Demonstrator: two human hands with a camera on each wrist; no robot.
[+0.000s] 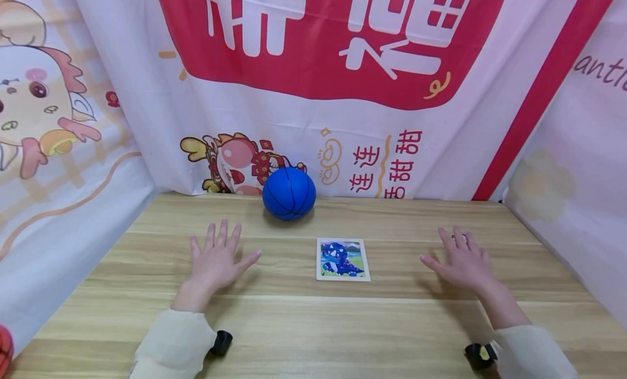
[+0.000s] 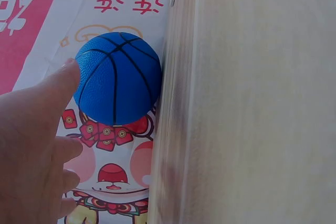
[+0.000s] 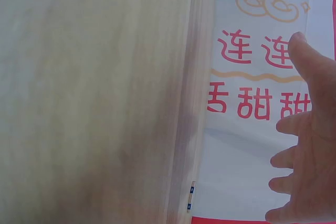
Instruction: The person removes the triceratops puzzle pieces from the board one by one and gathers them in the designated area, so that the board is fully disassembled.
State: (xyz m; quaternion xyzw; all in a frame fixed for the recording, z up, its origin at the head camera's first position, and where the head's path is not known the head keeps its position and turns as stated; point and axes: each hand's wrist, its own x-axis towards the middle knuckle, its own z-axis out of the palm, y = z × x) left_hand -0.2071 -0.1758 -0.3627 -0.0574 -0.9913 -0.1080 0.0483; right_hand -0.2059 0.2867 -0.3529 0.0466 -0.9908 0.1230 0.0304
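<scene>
Left hand [image 1: 214, 263] and right hand [image 1: 462, 263] are well apart over the desk [image 1: 318, 335], fingers spread. Blue ball [image 1: 289, 194] sits near frame centre; dinosaur card [image 1: 342, 259] lies lower, slightly right. Red lettering [image 1: 366, 155] on the backdrop [image 1: 450, 161] reads 连连 and 甜甜.

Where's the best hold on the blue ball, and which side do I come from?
Likely around its widest part, from the near left with the left hand: the blue ball is round, without a handle; printed cloth hangs close behind, and that hand is nearer.
</scene>
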